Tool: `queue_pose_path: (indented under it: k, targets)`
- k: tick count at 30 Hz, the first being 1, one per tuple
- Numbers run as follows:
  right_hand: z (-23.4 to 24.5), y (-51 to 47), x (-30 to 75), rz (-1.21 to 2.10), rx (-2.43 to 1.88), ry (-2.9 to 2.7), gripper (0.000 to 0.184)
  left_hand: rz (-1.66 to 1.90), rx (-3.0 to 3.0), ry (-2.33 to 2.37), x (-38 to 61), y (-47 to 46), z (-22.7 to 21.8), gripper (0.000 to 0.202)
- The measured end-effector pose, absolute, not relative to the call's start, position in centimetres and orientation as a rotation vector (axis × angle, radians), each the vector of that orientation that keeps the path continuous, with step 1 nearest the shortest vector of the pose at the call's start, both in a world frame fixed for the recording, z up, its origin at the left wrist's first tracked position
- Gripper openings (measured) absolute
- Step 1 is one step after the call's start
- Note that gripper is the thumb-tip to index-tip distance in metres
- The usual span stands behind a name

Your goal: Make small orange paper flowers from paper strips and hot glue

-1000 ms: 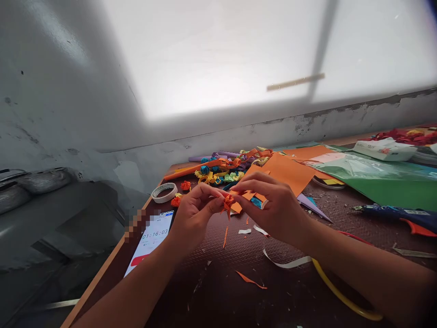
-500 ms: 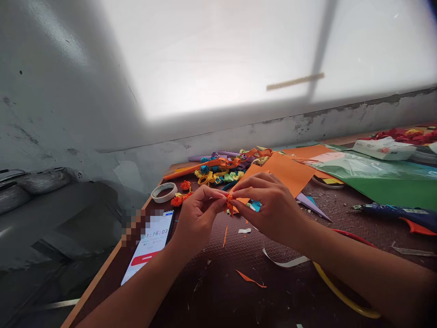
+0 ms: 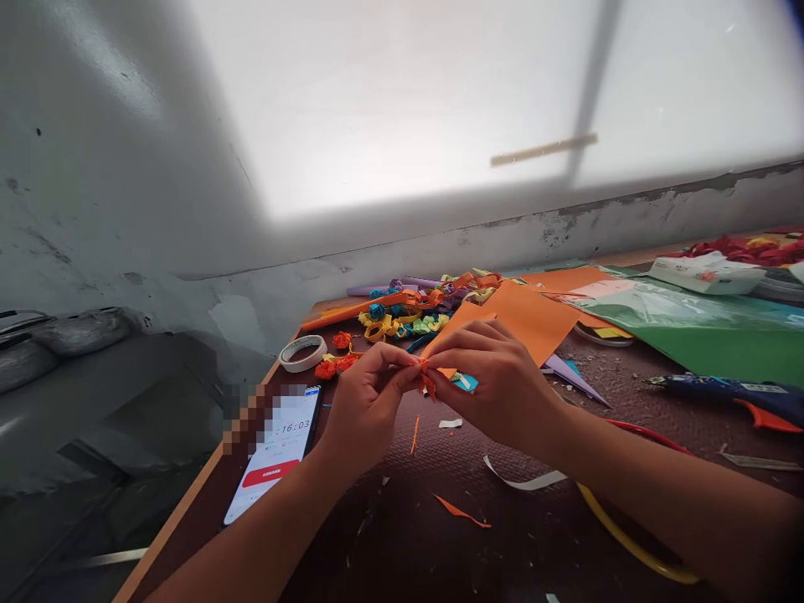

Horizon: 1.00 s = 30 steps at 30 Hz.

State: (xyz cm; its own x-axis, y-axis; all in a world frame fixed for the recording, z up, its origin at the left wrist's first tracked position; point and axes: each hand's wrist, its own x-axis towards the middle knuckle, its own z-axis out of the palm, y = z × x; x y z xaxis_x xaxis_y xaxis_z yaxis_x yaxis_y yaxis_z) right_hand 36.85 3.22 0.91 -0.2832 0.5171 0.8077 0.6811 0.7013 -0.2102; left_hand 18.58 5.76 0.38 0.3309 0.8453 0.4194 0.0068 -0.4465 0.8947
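Note:
Between my fingertips, above the dark red table, is a small piece of folded orange paper (image 3: 428, 384) with a loose end hanging down. My left hand (image 3: 370, 400) pinches it from the left with thumb and index finger. From the right, my right hand (image 3: 496, 373) pinches the same piece, its other fingers curled over. The fingertips of both hands nearly meet and hide part of the paper. Orange crumpled paper flowers (image 3: 332, 366) lie just beyond my left hand. Behind my right hand are flat orange paper sheets (image 3: 531, 322).
A phone (image 3: 273, 456) showing a timer lies at the left edge, below a tape roll (image 3: 302, 353). Coloured paper pieces (image 3: 402, 318) are heaped at the back. On the right are a dark blue glue gun (image 3: 729, 394), green sheets (image 3: 709, 347) and a tissue pack (image 3: 707, 274). Paper scraps (image 3: 461, 511) litter the front.
Both hands stay almost in place, still pinching the orange paper. The fingers have shifted slightly, and the paper's loose end hangs a little farther right.

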Motion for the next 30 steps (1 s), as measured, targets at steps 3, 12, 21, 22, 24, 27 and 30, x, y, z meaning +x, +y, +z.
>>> queue_pose_path:
  k: [3, 12, 21, 22, 24, 27, 30]
  targets:
    - [0.9, 3.5, 37.0, -0.117, -0.826, -1.934, 0.009, 1.228, 1.740, 0.733, 18.4, 5.8, 0.6, 0.007]
    - [0.8, 3.6, 37.3, -0.346, -0.830, -1.956, 0.007, 1.336, 2.136, 0.817, 17.8, 5.7, 0.0, 0.006]
    - [1.1, 3.6, 37.8, -0.515, -0.786, -1.990, 0.010, 1.403, 2.224, 0.672, 17.9, 5.6, 0.5, 0.021]
    - [1.0, 3.7, 37.9, -0.497, -0.788, -1.985, 0.009, 1.396, 2.209, 0.655, 17.9, 5.6, 0.5, 0.022]
    - [1.0, 3.7, 38.0, -0.470, -0.785, -1.975, 0.007, 1.379, 2.186, 0.635, 17.9, 5.6, 0.5, 0.021]
    - [1.1, 3.7, 38.0, -0.450, -0.776, -1.974, 0.005, 1.361, 2.139, 0.670, 17.9, 5.5, 0.5, 0.019]
    - [1.2, 3.6, 37.9, -0.438, -0.771, -1.968, 0.005, 1.384, 1.979, 0.734, 18.1, 5.4, 0.3, 0.011]
